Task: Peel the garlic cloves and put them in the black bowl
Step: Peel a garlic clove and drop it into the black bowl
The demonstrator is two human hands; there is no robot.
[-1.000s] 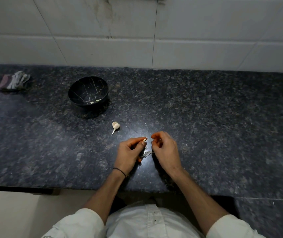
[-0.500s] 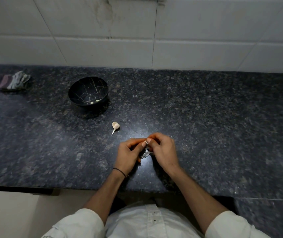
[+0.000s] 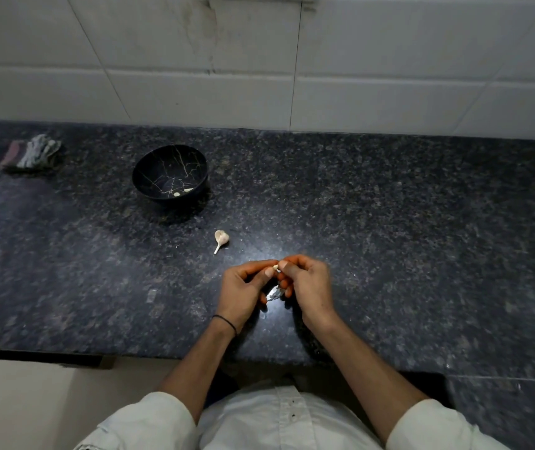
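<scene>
My left hand [image 3: 243, 289] and my right hand [image 3: 306, 284] meet over the dark granite counter, fingertips together around a small pale garlic clove [image 3: 275, 267]. Both pinch it; most of the clove is hidden by the fingers. A scrap of papery peel [image 3: 273, 293] lies on the counter just under the hands. A garlic piece with a stem [image 3: 221, 239] lies on the counter beyond the hands. The black bowl [image 3: 149, 170] with gold veins stands further back left and holds two pale cloves [image 3: 182, 192].
A folded grey and pink cloth [image 3: 30, 154] lies at the back left of the counter [image 3: 405, 238]. A white tiled wall [image 3: 357, 76] runs behind. The counter's front edge is just below my wrists.
A second ago my hands were a little apart, the left one pinching the clove. The right hand moved in and its fingertips now pinch the clove together with the left.
</scene>
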